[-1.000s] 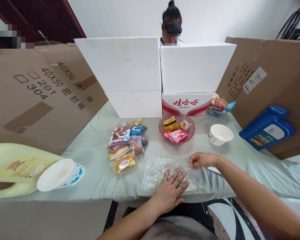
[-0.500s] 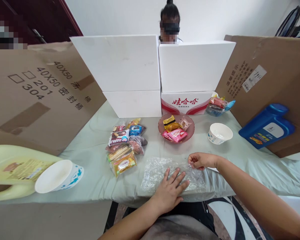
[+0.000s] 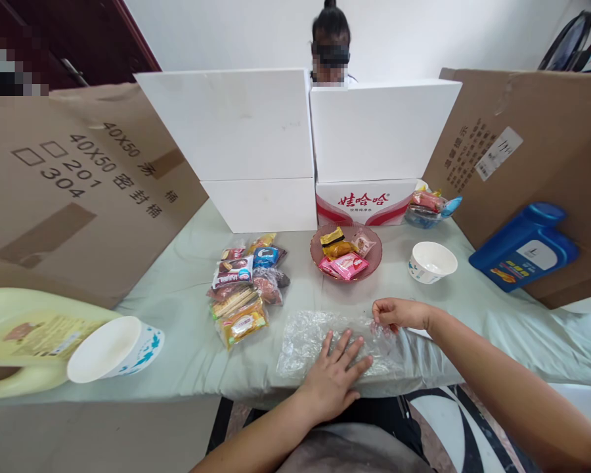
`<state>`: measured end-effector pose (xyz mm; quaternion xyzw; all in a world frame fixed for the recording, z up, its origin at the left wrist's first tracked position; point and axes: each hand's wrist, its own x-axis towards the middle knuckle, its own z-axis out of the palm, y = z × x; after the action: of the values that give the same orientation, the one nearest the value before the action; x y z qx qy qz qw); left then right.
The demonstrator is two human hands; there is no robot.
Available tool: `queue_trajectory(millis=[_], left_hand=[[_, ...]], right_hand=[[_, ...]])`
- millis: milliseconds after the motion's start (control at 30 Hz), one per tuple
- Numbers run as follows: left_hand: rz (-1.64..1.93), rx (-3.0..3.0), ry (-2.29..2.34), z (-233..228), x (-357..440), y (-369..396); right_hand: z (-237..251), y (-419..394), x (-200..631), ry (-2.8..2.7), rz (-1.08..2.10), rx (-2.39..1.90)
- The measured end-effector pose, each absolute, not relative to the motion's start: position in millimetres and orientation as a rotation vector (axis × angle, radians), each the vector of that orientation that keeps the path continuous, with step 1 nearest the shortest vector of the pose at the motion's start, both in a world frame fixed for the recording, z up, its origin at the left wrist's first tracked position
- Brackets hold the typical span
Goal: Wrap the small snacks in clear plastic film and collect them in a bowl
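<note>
A clear, crinkled plastic bag (image 3: 300, 338) lies flat at the table's near edge. My left hand (image 3: 331, 378) rests on it, palm down with the fingers spread. At the bag's far right corner, my right hand (image 3: 391, 314) is closed in a pinch on the plastic, and a bit of the film bunches below its fingers. Beyond the bag stands a pink glass dish (image 3: 377, 265) holding several wrapped snacks (image 3: 349, 265). A pile of packaged snacks (image 3: 241, 322) lies to the left of the bag.
White boxes (image 3: 259, 125) form a wall at the back, with a person (image 3: 329, 39) behind. Cardboard sheets (image 3: 93, 197) flank both sides. Paper bowls (image 3: 432, 263) stand left and right. A blue bottle (image 3: 526, 246), a yellow jug (image 3: 39, 328) and a filled clear bowl (image 3: 426, 213) are also there.
My right hand has lifted the bag's corner slightly, so the film bunches more under its fingers. My left hand stays flat on the bag. The whole view has shifted a little.
</note>
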<state>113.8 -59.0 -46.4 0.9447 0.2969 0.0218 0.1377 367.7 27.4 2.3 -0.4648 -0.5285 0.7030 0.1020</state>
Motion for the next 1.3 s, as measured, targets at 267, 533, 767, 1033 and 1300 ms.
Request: queue_trajectory(millis=[267, 533, 767, 1033, 1300], left_hand=[[0.211, 2.628, 0.840, -10.5, 109.6, -67.6], [-0.125, 2.393, 0.835, 60.4, 104.4, -47.4], [0.084, 2.683, 0.989, 35.6, 138.1, -38.3], [0.792, 2.738, 1.027, -35.3, 176.4, 1.2], [0.772, 2.243, 0.901, -23.7, 167.8, -3.5]], right_hand=[[-13.6, 34.5, 368.1, -1.563, 1.924, -1.406], [-22.6, 33.8, 367.0, -1.604, 1.795, -1.532], [-19.9, 30.9, 364.5, -1.581, 1.762, -1.615], [-14.5, 26.6, 359.6, -1.553, 1.756, -1.633], [-16.2, 26.8, 360.8, -1.507, 1.775, -1.653]])
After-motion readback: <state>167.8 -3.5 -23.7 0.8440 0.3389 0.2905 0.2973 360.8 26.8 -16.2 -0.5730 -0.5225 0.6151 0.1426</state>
